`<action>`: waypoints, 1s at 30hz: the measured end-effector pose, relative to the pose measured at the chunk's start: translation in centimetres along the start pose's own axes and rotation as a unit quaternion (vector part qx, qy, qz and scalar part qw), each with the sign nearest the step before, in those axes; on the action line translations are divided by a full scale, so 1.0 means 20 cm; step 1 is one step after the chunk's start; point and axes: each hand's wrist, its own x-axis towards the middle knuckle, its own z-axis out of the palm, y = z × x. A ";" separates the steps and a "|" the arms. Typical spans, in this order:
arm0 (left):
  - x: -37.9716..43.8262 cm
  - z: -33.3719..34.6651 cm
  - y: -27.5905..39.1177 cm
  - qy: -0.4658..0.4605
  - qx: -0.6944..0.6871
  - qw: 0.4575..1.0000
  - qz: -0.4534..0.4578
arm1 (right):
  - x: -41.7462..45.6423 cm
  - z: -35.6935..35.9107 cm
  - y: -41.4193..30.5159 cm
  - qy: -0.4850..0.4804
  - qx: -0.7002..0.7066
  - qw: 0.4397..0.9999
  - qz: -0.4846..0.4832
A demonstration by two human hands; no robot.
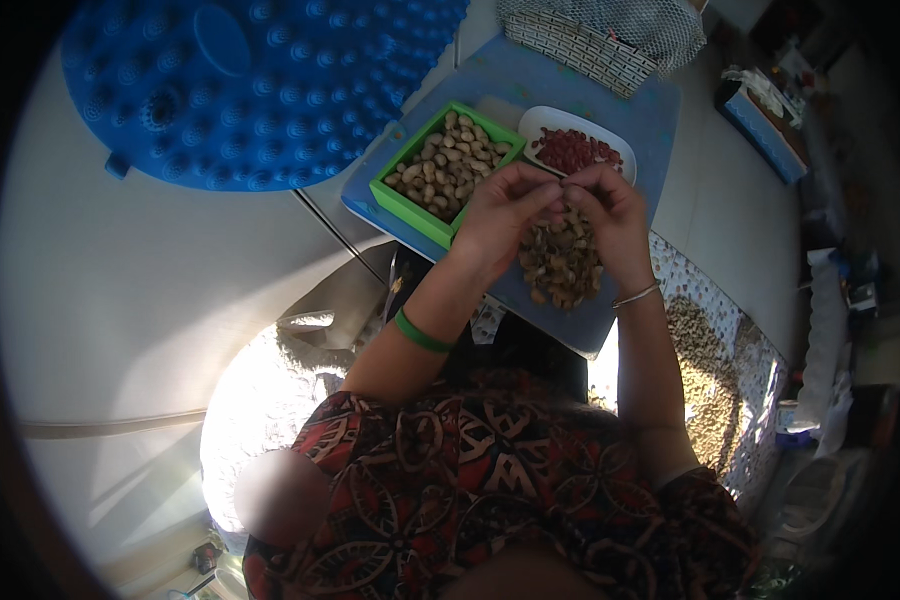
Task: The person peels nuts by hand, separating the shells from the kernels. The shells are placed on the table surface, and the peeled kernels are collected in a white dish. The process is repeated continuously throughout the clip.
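My left hand (504, 214) and my right hand (613, 214) meet at their fingertips above the table. Between the pinched fingers is something small, mostly hidden, that looks like a peanut. Just below them lies a loose heap of broken peanut shells (562, 262), partly covered by the hands. To the left of my left hand, a green square box (412, 208) holds many unshelled peanuts (450, 161). Beyond the fingertips, a white dish (544, 116) carries red-skinned peanut kernels (576, 150).
All this rests on a small blue table (656, 120). A woven basket (577, 45) with mesh over it stands at the far edge. A large blue studded mat (270, 97) is at upper left. A blue box (761, 131) sits right; peanuts (701, 375) lie spread on a patterned sheet below.
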 end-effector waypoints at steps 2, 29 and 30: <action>0.00 -0.02 -0.02 0.001 0.013 1.000 0.003 | -0.02 0.02 0.02 0.002 -0.028 1.000 -0.013; -0.01 -0.01 -0.16 0.023 0.100 0.993 0.064 | -0.15 0.06 0.04 0.086 -0.415 0.886 -0.186; -0.01 -0.01 -0.16 0.019 0.106 0.992 0.069 | -0.16 0.06 0.05 0.101 -0.411 0.886 -0.189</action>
